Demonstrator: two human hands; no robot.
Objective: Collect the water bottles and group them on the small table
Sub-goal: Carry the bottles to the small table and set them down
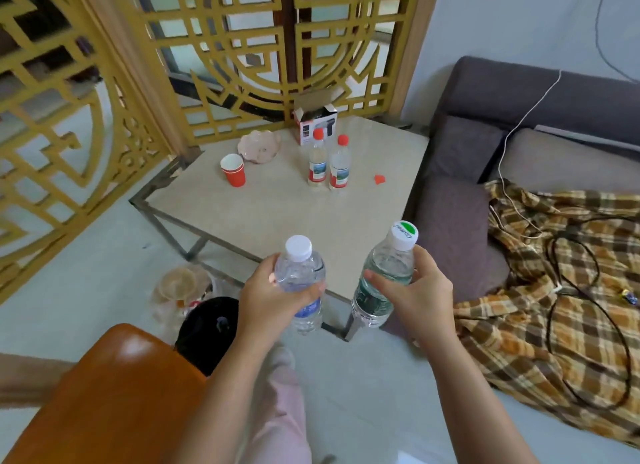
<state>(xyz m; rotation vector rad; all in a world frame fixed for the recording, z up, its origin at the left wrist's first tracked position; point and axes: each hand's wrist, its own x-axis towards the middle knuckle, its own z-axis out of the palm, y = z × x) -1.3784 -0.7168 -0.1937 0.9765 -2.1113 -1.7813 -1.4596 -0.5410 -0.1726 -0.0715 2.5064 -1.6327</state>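
A person standing at the near corner of a small square bench (277,204) is carrying two water bottles toward it, one in each hand. The left hand (273,301) is wrapping its fingers (311,290) closed around the blue-labelled bottle (301,283), gripping it at mid-body. The right hand (419,290) is closing its fingers (381,283) round the green-labelled bottle (384,276) in the same way. Both bottles are hanging over the bench's near corner and the floor in front of it, not yet touching the top.

Each bottle's long axis is running close to upright, white caps up and bases down. The blue-labelled one is leaning slightly to the person's left at the top, the green-labelled one tilting its cap to the right and away.

The coming move appears to turn on what is lying straight ahead: two red-capped bottles (329,162) are already standing upright, just beside each other, toward the far middle of the bench. That pair is lying forward of both hands, roughly between them, so neither hand is clearly nearer. Open bench top is stretching between the held bottles and the pair, which suggests a forward carry and a straight lowering onto the bases.

A red paper cup (233,171) is standing to the left of the pair, a pale dish (258,146) and an opened carton (313,124) behind, and a loose red cap (379,179) to the right.
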